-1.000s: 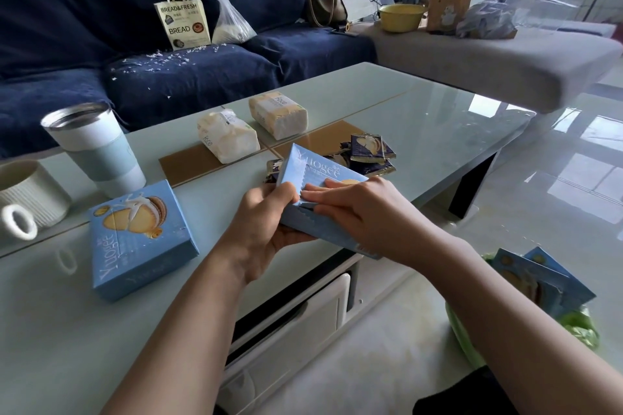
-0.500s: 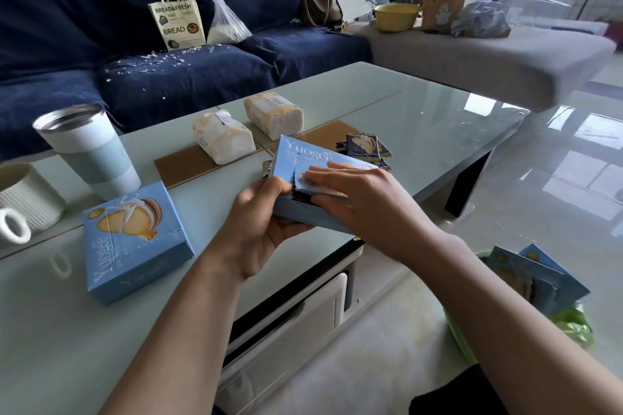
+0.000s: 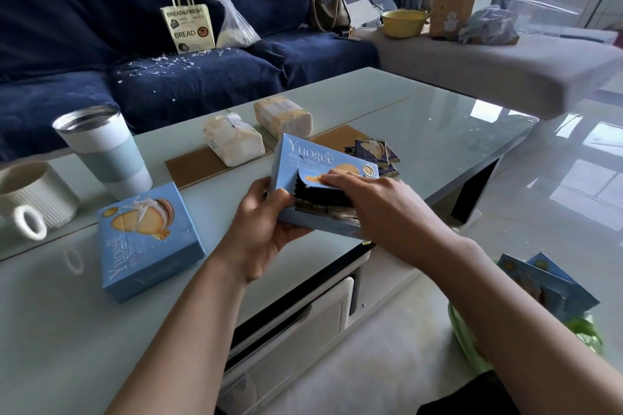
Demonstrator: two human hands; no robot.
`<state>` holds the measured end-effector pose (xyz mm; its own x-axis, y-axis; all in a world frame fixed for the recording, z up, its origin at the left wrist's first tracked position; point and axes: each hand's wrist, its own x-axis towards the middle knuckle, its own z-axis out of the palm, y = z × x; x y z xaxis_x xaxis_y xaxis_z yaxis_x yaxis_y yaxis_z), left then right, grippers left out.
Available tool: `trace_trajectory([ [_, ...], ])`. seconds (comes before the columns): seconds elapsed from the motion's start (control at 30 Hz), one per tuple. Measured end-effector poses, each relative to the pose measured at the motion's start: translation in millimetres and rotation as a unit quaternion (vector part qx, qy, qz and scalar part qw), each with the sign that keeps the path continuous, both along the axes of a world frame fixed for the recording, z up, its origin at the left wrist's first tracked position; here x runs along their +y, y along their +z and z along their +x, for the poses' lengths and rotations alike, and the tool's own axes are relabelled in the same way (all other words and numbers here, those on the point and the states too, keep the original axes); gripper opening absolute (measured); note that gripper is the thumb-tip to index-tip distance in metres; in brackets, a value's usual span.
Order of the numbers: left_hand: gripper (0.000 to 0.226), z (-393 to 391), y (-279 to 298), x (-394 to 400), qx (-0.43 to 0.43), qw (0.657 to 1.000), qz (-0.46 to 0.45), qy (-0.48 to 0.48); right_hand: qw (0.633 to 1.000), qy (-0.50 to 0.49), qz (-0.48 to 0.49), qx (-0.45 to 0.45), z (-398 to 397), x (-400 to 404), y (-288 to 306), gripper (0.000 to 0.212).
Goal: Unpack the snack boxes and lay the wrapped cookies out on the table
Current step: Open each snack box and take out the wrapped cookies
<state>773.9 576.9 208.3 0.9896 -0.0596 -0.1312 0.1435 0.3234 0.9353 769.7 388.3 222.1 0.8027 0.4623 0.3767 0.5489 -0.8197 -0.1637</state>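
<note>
Currently the open box (image 3: 305, 178) is held above the near edge of the tabletop (image 3: 438, 118), tilted with its printed face toward the camera. Left hand (image 3: 266, 229) grips the box's left end, thumb on the front, other fingers curled behind and underneath. Right hand (image 3: 377, 202) lies across the torn front panel, fingers (image 3: 332, 177) fairly straight and pressing on the lifted flap; whether the thumb is hooked under the flap cannot be told.

Through the tear, a row of dark wrapped cookies (image 3: 323, 200) shows, stacked on edge along the box's long axis, which runs left to right and slightly away from the person. The row sits directly under the right hand's fingers, so the right hand is the nearer one for pulling them out; the left hand serves as the clamp.

A small pile of unpacked cookie packets (image 3: 374, 153) already lies on the tabletop just behind the held box. A second box (image 3: 148, 239), closed, rests flat on the tabletop well to the left, nearer the left hand. Flattened boxes (image 3: 546, 283) sit in a green container on the floor at right.

Judgement: opening is nearly done; the next step likely needs a wider tear or tipping the box toward the pile.
</note>
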Motion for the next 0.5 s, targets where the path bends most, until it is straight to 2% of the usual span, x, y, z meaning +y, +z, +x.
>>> trace_trajectory([
  [0.13, 0.034, 0.4, -3.7, 13.5, -0.007, 0.999, 0.019, -0.03, 0.993, -0.006, 0.108, 0.047, -0.4, -6.1, 3.5, 0.041],
  [0.23, 0.053, 1.2, -1.8, 24.4, 0.013, 0.997, 0.027, -0.066, 0.991, -0.004, 0.131, 0.025, -3.1, -9.4, 7.8, 0.025],
  [0.4, 0.047, 2.8, 0.6, 28.7, 0.046, 0.995, 0.044, -0.079, 0.977, 0.003, 0.211, -0.038, 5.4, -4.8, 18.7, 0.015],
  [0.5, 0.076, 5.6, -1.7, 37.0, 0.038, 0.993, 0.048, -0.099, 0.955, -0.037, 0.292, -0.037, 17.6, -4.4, 31.0, 0.015],
])
